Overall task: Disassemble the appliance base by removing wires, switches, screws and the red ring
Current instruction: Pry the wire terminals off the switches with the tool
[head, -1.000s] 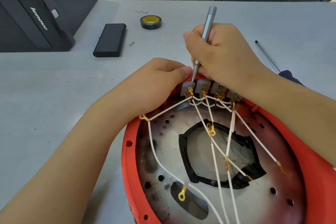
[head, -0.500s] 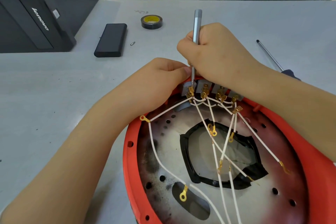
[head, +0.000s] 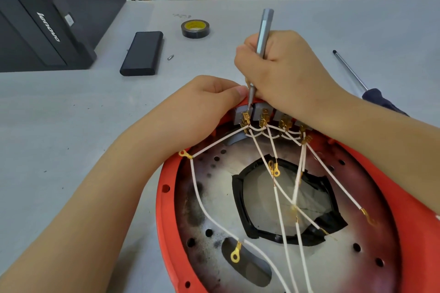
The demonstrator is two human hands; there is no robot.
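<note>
While the red ring (head: 166,221) lies nearest on the table (head: 71,126), its far rim is gripped by the curled left hand (head: 202,104); the silver screwdriver (head: 263,31) is pinched by the right hand (head: 283,71) at the switches (head: 259,112).

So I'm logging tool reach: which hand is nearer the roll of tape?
Right. The right hand, gripping the silver screwdriver, sits just beyond the tape roll, nearer the person. The left hand rests lower, on the red ring, farther from it.
</note>
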